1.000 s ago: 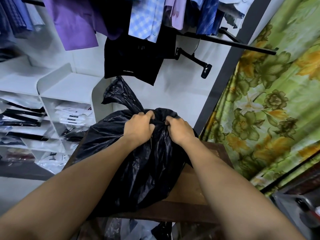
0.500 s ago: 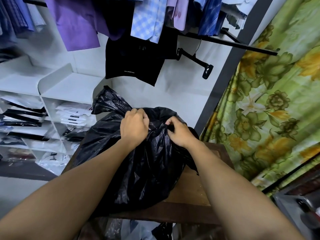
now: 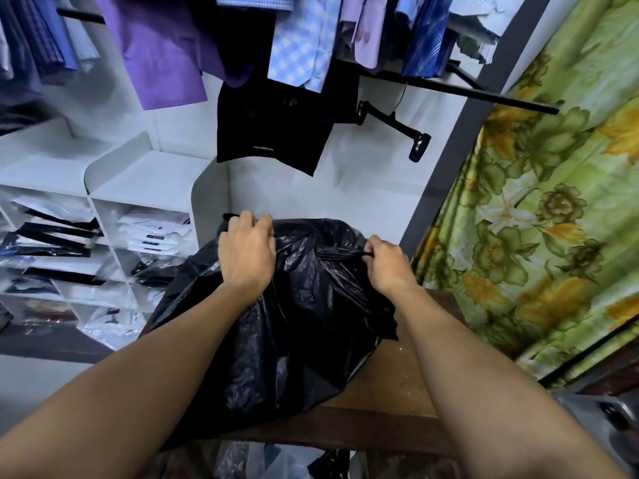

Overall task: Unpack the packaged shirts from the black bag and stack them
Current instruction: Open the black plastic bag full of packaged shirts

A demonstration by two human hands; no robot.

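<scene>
Black plastic fills the middle of the shot: the black bag (image 3: pixel 304 340) sits slumped on a wooden table (image 3: pixel 397 385), whose bare top shows to the right of the bag and on its near side. Both forearms reach over the bag to its top. The left hand (image 3: pixel 247 252) has its fingers curled over the far-left edge up there, gripping a bunch of plastic. The right hand (image 3: pixel 385 267) pinches a twisted strand at the bag's right shoulder, fingers tight. The hands are well apart with film stretched between them (it reads as pulling the mouth open, though no opening shows yet). And the packaged shirts? Hidden inside the bag, none out, no stack begun. Left of the bag and beyond it, white shelves (image 3: pixel 145 181) hold shelved packs (image 3: pixel 155 229) laid flat. Above and beyond the bag, hanging shirts (image 3: pixel 166 46) crowd a rail. To the right of the bag hangs a green floral curtain (image 3: pixel 536 219).
</scene>
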